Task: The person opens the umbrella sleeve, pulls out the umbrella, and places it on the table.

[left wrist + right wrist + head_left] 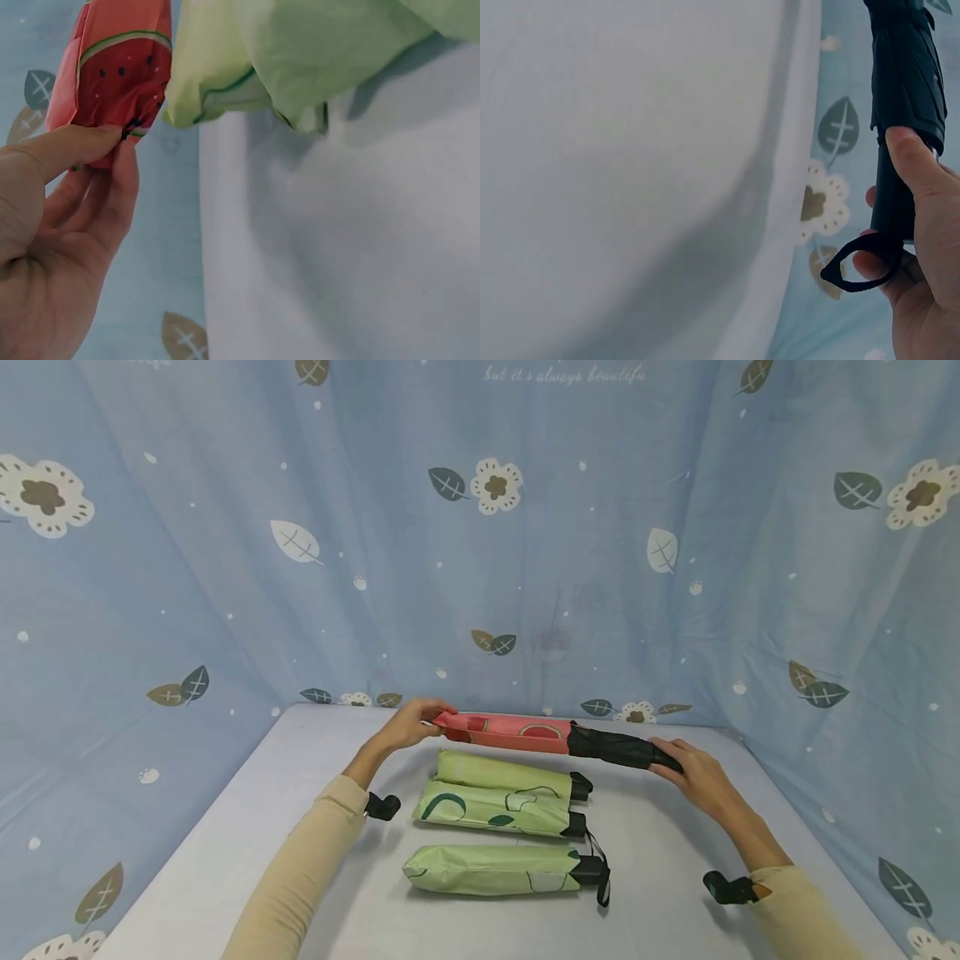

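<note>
A black folding umbrella [611, 747] sticks partway out of a red watermelon-print sleeve [510, 732], both held raised above the far part of the table. My left hand [411, 723] pinches the sleeve's far-left end between thumb and fingers, as the left wrist view shows close up. Around the umbrella's black handle [892, 195] my right hand [697, 775] has its fingers and thumb wrapped. A wrist loop [847, 285] hangs from the handle's end. How much of the umbrella lies inside the sleeve is hidden.
Three umbrellas in green sleeves lie crosswise on the white table [660, 877]: a back one [502, 770], a middle one [491, 807] touching it, and a front one [495, 870] set apart. Their black handles point right. A blue patterned curtain [585, 568] surrounds the table.
</note>
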A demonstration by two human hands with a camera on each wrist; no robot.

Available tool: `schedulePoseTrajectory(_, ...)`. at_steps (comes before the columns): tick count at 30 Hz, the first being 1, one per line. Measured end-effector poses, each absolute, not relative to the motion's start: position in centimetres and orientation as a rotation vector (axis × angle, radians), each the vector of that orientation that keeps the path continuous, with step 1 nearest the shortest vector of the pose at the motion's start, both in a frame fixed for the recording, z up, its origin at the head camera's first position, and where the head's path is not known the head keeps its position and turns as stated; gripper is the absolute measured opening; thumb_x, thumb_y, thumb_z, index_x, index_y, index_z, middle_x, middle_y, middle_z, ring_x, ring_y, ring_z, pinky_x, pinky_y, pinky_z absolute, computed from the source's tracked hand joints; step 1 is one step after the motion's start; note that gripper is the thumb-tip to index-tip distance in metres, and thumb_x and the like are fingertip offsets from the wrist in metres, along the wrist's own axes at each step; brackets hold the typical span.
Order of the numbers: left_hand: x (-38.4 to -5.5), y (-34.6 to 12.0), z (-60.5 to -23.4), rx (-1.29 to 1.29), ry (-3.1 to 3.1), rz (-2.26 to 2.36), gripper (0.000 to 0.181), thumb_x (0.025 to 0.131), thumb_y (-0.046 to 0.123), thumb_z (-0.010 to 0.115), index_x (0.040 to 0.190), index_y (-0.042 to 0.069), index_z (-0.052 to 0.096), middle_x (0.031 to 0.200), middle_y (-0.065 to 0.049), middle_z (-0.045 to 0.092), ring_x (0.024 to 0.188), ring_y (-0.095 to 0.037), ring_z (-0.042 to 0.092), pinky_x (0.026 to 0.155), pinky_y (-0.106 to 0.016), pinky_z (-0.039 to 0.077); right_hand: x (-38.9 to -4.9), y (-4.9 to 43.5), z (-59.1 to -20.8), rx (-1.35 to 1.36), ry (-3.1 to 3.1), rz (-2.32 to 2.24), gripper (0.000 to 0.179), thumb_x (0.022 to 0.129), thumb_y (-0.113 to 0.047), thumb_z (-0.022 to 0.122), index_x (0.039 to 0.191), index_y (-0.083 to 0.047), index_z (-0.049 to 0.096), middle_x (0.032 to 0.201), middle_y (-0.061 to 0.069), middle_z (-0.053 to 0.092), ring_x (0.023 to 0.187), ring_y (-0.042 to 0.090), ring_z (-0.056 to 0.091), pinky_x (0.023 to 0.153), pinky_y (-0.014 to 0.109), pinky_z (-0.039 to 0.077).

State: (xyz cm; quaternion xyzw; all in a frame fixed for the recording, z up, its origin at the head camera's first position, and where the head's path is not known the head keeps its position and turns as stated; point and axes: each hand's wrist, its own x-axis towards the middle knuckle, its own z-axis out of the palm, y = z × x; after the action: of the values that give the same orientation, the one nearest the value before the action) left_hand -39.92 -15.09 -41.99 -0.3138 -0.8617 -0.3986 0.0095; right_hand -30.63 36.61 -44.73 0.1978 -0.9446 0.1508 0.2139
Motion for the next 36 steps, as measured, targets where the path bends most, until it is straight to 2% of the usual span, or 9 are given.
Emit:
schedulePoseTrajectory(4, -40.2, -15.8, -42.7, -0.933, -2.689, -1.250, 0.040, 0.087, -0.005, 0.066, 0.127, 0.003, 0.064, 0.121, -0.019, 0.067, 0.107, -0.033, 0.067, 0.089, -0.044, 0.054, -30.3, 37.7, -44.7, 0.527, -2.626, 0.418, 0.051, 0.090, -0.022, 0.071, 0.133, 0.001, 0.058, 0.113, 0.027, 0.064, 0.097, 0.047, 0.063, 0.079, 0.060, 0.050)
schedulePoseTrajectory(12, -40.3, -16.1, -44.0, -0.867, -2.725, -1.377, 0.039, 0.088, -0.004, 0.065, 0.127, 0.000, 0.063, 0.121, -0.025, 0.066, 0.100, -0.033, 0.070, 0.078, -0.033, 0.058, -29.7, 39.4, -45.1, 0.522, -2.654, 0.394, 0.051, 0.089, -0.024, 0.072, 0.131, 0.003, 0.058, 0.108, 0.026, 0.065, 0.094, 0.045, 0.064, 0.078, 0.059, 0.050)
schedulePoseTrajectory(19, -40.3, -16.2, -44.4, -0.806, -2.751, -1.343, 0.037, 0.089, 0.000, 0.066, 0.126, -0.001, 0.063, 0.123, -0.026, 0.064, 0.102, -0.038, 0.069, 0.080, -0.038, 0.058, -29.6, 40.5, -45.1, 0.512, -2.665, 0.343, 0.051, 0.089, -0.026, 0.072, 0.129, 0.003, 0.059, 0.103, 0.023, 0.066, 0.088, 0.041, 0.065, 0.073, 0.055, 0.051)
schedulePoseTrajectory(23, -40.5, -16.3, -44.8, -0.772, -2.773, -1.310, 0.039, 0.090, 0.001, 0.066, 0.128, -0.001, 0.062, 0.127, -0.026, 0.062, 0.109, -0.040, 0.066, 0.086, -0.041, 0.057, -29.4, 41.0, -45.2, 0.490, -2.701, 0.316, 0.052, 0.089, -0.027, 0.072, 0.129, 0.003, 0.059, 0.104, 0.024, 0.065, 0.088, 0.041, 0.065, 0.072, 0.054, 0.051)
schedulePoseTrajectory(36, -40.3, -16.3, -45.1, -0.778, -2.769, -1.307, 0.046, 0.092, -0.004, 0.060, 0.138, -0.007, 0.051, 0.135, -0.032, 0.054, 0.117, -0.048, 0.059, 0.093, -0.049, 0.053, -29.4, 41.9, -46.0, 0.472, -2.785, 0.244, 0.054, 0.090, -0.030, 0.071, 0.131, 0.002, 0.058, 0.107, 0.022, 0.064, 0.092, 0.041, 0.064, 0.078, 0.057, 0.051)
